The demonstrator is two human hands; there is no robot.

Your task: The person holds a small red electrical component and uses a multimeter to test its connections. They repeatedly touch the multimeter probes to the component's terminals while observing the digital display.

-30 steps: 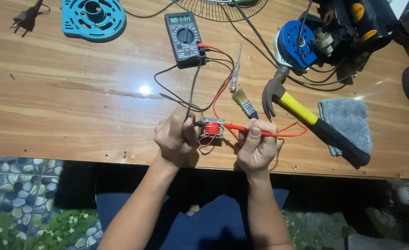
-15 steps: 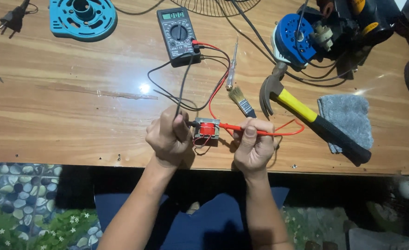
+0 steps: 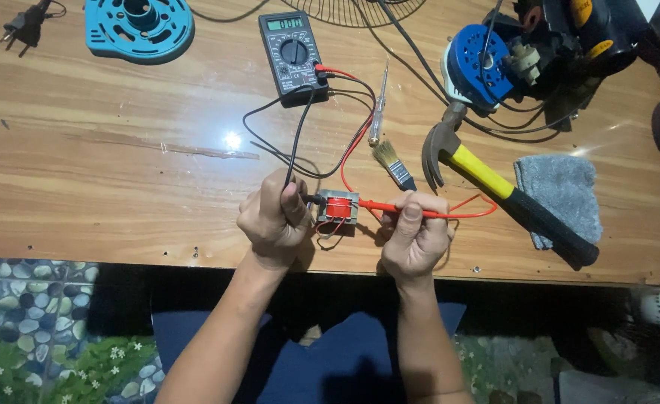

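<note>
A small transformer (image 3: 339, 208) with a red winding sits near the front edge of the wooden table (image 3: 120, 172). My left hand (image 3: 271, 218) grips a black test probe (image 3: 309, 199) whose tip touches the transformer's left side. My right hand (image 3: 415, 232) pinches a red test probe (image 3: 378, 206) that points at the transformer's right side. Black and red leads (image 3: 345, 138) run back to a dark multimeter (image 3: 292, 54) at the far middle of the table.
A yellow-and-black claw hammer (image 3: 502, 191), a small paintbrush (image 3: 394, 166), a tester screwdriver (image 3: 378, 108) and a grey cloth (image 3: 562, 194) lie to the right. A blue fan motor (image 3: 483, 63), a fan grille, a blue round cover (image 3: 139, 28) and a plug (image 3: 23, 26) sit at the far edge.
Both hands have held the probes on the transformer throughout. The view has shifted slightly; nothing on the table has moved.
</note>
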